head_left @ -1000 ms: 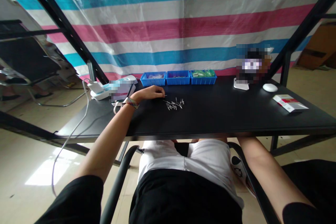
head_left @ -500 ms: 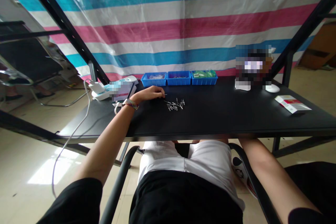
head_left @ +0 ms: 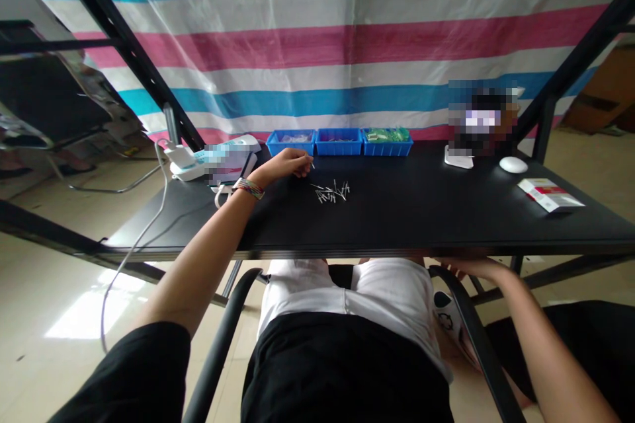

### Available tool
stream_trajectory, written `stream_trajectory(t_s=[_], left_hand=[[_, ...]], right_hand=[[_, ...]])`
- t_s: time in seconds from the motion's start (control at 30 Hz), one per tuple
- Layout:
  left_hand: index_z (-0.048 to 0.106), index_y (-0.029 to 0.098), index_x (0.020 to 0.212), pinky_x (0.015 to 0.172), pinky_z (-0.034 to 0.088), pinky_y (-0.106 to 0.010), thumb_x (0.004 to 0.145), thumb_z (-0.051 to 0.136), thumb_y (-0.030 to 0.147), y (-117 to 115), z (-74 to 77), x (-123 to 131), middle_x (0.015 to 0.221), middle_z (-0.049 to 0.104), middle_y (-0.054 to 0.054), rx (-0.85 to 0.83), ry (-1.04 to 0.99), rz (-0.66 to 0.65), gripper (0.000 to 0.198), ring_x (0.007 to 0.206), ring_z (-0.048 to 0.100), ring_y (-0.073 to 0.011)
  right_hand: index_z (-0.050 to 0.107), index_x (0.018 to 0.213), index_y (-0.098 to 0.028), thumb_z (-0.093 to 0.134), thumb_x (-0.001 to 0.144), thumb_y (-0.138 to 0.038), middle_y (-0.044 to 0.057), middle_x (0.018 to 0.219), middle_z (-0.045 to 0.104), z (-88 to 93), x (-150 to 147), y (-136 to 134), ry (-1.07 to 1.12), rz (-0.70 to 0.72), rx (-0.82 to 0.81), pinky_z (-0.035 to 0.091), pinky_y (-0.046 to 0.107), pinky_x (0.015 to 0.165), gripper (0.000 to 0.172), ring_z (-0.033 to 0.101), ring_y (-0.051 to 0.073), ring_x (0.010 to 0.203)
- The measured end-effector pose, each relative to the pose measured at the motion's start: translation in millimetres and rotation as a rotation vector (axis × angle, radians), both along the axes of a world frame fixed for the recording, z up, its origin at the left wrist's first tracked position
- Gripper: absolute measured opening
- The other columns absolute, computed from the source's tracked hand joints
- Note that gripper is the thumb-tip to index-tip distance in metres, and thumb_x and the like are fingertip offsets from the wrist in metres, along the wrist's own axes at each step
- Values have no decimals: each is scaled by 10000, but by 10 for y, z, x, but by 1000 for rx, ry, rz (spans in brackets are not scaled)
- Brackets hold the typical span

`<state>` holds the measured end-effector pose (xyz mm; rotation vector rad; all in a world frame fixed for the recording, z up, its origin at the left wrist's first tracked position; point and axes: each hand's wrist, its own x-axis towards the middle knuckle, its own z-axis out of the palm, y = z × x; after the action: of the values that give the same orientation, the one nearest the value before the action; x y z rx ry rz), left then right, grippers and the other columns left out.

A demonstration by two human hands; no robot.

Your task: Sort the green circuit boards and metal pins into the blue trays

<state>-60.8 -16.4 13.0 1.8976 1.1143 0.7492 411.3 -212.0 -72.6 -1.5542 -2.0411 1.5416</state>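
Note:
My left hand [head_left: 290,164] is above the black table, its fingers closed on a small metal piece [head_left: 312,164] whose end sticks out past the fingertips. Just to its right and nearer to me lies a loose pile of small silvery metal pieces [head_left: 331,194]. Behind the hand stand three blue bins in a row: the left bin [head_left: 292,150] and middle bin [head_left: 339,149] hold small items, the right bin [head_left: 387,149] green packets. My right hand [head_left: 464,267] is low at the table's front edge, by the chair's armrest; its fingers are partly hidden and look spread.
A white power strip [head_left: 186,170] with a cable and a blurred item is at the table's left. At right are a blurred device on a white stand [head_left: 459,158], a white mouse [head_left: 513,165] and a red-white box [head_left: 550,195].
My left hand has risen slightly from the table, and its metal piece now tilts downward. My right hand has come into view below the table's front edge.

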Motion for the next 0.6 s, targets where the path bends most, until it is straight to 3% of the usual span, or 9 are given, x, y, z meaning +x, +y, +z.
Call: stream_trajectory(t_s=[0.1, 0.17, 0.23, 0.33, 0.4, 0.47, 0.53, 0.6], left_hand=[[648, 166, 759, 664, 535, -279, 896, 723, 469, -37, 31, 51, 731, 680, -55, -16, -74, 9, 341, 670, 648, -147], [625, 170, 746, 674, 539, -285, 896, 702, 423, -41, 44, 80, 729, 666, -50, -23, -120, 22, 304, 674, 648, -147], [604, 175, 733, 683, 543, -285, 891, 685, 389, -24, 44, 105, 722, 657, -44, -36, -155, 30, 278, 671, 647, -144], [610, 176, 753, 681, 547, -274, 880, 675, 376, 23, 37, 142, 724, 665, -41, -55, -186, 2, 246, 679, 661, -142], [628, 172, 780, 670, 548, -269, 864, 703, 388, 54, 43, 175, 766, 694, -50, -52, -194, -30, 244, 702, 686, -149], [657, 163, 810, 669, 554, -273, 854, 742, 414, 78, 63, 220, 829, 730, -70, -37, -192, -52, 269, 734, 715, -163], [691, 152, 845, 676, 558, -280, 869, 766, 456, 101, 81, 275, 891, 759, -95, -9, -186, -56, 315, 760, 739, -176], [715, 144, 870, 681, 557, -280, 909, 758, 514, 124, 79, 328, 928, 773, -112, 36, -184, -44, 374, 773, 750, -177]], right_hand=[[751, 864, -296, 671, 858, -787, 159, 934, 741, -178, 305, -200, -118, -222, -112, 603, 456, 677, 497, 734, 333, 790], [754, 888, -279, 726, 772, -790, 129, 899, 742, -83, 394, -349, -178, -218, -128, 613, 440, 699, 525, 747, 334, 810], [781, 955, -268, 782, 760, -727, 116, 880, 753, 197, 350, -443, -173, -156, -123, 614, 386, 700, 499, 757, 306, 812], [768, 933, -226, 823, 796, -647, 103, 885, 766, 789, 55, -390, -100, 28, -153, 585, 329, 630, 446, 718, 223, 671], [769, 973, -206, 822, 832, -622, 96, 898, 778, 1126, -240, -181, -42, 125, -152, 558, 293, 591, 442, 701, 190, 638], [768, 1029, -185, 859, 819, -602, 86, 877, 778, 1311, -566, 180, 95, 177, -85, 539, 265, 572, 476, 702, 181, 642], [746, 956, -165, 845, 842, -626, 85, 807, 758, 1328, -900, 662, 309, 130, 52, 500, 243, 521, 485, 671, 166, 601], [707, 878, -167, 824, 875, -627, 68, 731, 720, 1226, -1230, 1181, 479, -29, 166, 444, 219, 464, 474, 609, 133, 538]])
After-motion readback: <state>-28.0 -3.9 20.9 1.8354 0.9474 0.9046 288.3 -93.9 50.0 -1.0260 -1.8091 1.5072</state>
